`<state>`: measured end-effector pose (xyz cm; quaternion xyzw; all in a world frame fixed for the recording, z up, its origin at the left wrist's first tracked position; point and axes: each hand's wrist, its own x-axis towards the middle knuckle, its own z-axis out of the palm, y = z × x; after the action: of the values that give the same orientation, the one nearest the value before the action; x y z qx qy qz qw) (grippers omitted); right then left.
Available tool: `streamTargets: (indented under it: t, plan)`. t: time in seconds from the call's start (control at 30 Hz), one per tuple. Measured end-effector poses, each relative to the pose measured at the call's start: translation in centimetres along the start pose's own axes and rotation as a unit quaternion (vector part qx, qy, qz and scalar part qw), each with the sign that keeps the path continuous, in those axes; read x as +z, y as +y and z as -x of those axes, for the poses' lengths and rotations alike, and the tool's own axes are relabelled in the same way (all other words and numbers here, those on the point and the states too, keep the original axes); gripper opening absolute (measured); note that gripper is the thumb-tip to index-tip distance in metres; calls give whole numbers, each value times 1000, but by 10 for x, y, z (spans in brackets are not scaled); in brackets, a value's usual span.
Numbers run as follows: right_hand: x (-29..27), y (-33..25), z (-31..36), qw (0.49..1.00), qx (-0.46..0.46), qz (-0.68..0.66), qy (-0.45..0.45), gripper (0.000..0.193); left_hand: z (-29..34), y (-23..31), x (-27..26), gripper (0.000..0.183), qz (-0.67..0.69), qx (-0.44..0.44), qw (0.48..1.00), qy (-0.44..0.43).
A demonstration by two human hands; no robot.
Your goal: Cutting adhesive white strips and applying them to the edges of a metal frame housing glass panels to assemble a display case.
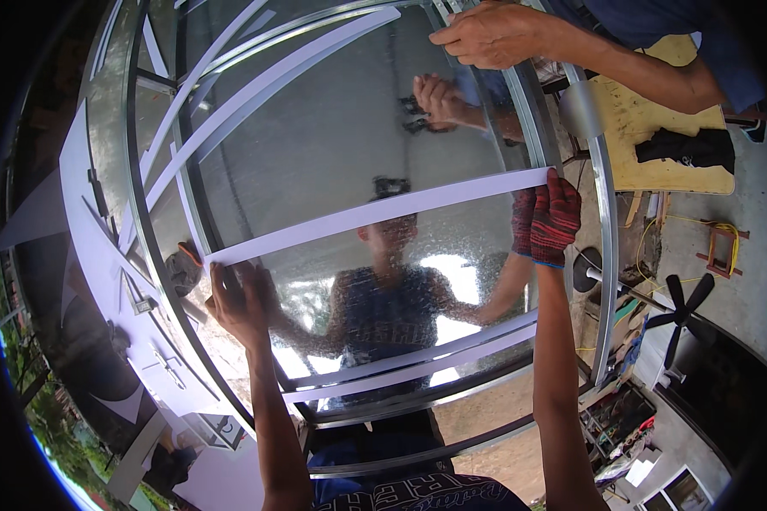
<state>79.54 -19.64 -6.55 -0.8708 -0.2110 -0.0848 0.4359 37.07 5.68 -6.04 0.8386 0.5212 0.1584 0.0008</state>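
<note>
A long flat white strip (383,209) crosses a shiny, mirror-like panel (307,128) set in a metal frame (607,255). My bare left hand (240,302) pinches the strip's left end from the near side, its fingertips at the panel's edge. At the other end my right hand (556,217), in a red and black knitted glove, grips the strip with thumb and fingers by the frame's right bar. My reflection shows in the panel below the strip. Nearer me lies another white strip (418,364) along the panel's near edge.
A co-worker's hand (494,36) is over the frame's far right corner. More white strips (268,89) lie across the far left. White sheets (102,247) stand at left. To the right are a yellow table (656,170) with black cloth, a black fan (680,300) and a stool (724,249).
</note>
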Motion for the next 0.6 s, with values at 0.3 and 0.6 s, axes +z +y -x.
streamTargets:
  t: [0.3, 0.6]
  plan:
    - [-5, -4, 1, 984, -128, 126, 9, 31, -5, 8, -7, 42, 18, -42, 999, -3]
    - [-3, -55, 31, 961, -117, 244, 63, 47, -2, 6, -4, 43, 10, -22, 1000, 12]
